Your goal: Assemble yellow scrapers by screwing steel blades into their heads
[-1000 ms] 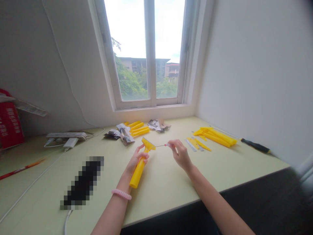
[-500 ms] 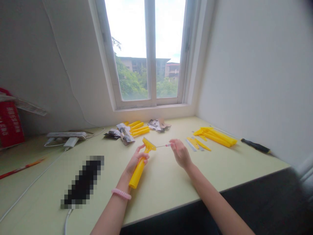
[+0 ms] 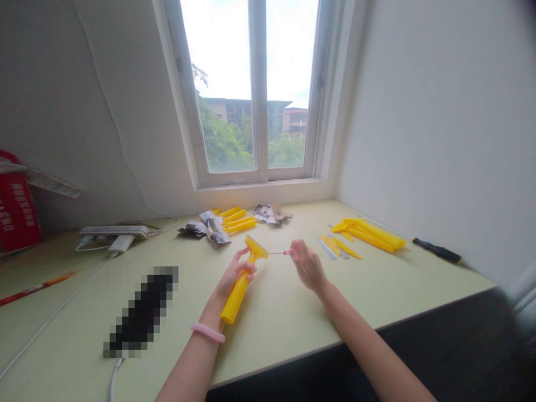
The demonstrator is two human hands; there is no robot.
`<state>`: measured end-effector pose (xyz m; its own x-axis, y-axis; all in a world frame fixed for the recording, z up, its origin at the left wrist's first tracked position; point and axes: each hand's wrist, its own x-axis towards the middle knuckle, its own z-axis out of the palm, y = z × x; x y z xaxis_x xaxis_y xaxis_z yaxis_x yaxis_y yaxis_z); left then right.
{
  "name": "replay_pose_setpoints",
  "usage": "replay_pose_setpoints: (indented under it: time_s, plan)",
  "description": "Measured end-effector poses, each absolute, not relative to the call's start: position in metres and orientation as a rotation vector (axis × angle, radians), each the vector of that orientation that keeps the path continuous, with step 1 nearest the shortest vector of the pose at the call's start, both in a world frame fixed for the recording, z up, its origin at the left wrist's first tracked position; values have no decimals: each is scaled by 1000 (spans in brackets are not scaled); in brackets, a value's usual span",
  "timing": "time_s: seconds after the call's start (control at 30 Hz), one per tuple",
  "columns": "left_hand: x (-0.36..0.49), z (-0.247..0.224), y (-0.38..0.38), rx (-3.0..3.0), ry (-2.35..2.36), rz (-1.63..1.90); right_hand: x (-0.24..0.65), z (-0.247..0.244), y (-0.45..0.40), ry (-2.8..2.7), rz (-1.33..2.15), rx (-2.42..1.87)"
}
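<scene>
My left hand (image 3: 235, 273) grips the handle of a yellow plastic scraper (image 3: 237, 291), whose wide head points away from me. My right hand (image 3: 307, 266) pinches a thin metal pin (image 3: 277, 253) with a small red end between its fingertips. The pin's tip lies right at the side of the scraper head. At this size, I cannot tell whether they touch. Both hands hover above the pale green desk (image 3: 288, 318).
Behind my hands lie several yellow handles (image 3: 238, 223) and torn packets (image 3: 207, 230). To the right are yellow parts (image 3: 368, 234) and a black screwdriver (image 3: 438, 251). On the left are a power strip (image 3: 113, 231), a pixelated dark object (image 3: 142, 312) and a red box (image 3: 17, 212).
The scraper and pin have shifted only slightly, and the view has dipped a little. Both hands keep the same hold.
</scene>
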<state>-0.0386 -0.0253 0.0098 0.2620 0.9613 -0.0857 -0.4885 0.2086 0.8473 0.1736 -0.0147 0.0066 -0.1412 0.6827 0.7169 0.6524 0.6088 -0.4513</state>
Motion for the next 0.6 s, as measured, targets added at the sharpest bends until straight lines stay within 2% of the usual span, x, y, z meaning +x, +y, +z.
replay_pose_setpoints:
  time_s: [0.23, 0.6]
  plan:
    - [-38, 10, -25, 839, 748, 1124, 171, 7, -15, -1814, 10, -924]
    - [-38, 11, -26, 861, 778, 1099, 174, 6, -13, -1814, 36, -1020]
